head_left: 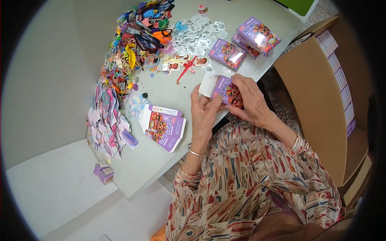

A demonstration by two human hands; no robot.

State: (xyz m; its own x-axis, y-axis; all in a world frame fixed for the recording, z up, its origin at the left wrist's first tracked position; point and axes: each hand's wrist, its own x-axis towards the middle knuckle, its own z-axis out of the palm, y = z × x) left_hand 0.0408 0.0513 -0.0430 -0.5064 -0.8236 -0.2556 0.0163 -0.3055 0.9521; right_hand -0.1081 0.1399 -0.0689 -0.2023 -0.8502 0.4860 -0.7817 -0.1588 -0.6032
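Note:
A small purple cardboard box (220,89) with cartoon characters on its front is held between my two hands over the table's near edge. Its white end flap (208,83) stands up on the left side. My left hand (204,112) grips the lower left of the box, thumb on the front. Around the right side curl the fingers of my right hand (252,100). What the box contains is hidden. Left of my left hand lies a flattened, unfolded purple box (165,127). Just beyond my hands rests a closed purple box (227,54).
More closed boxes (259,35) are stacked at the far right. Small toys (130,54), white packets (197,36), character stickers (201,61), a red strip-like item (186,70) and pink-purple folded pieces (106,120) cover the table. A big carton (313,92) with rows of boxes stands on the right.

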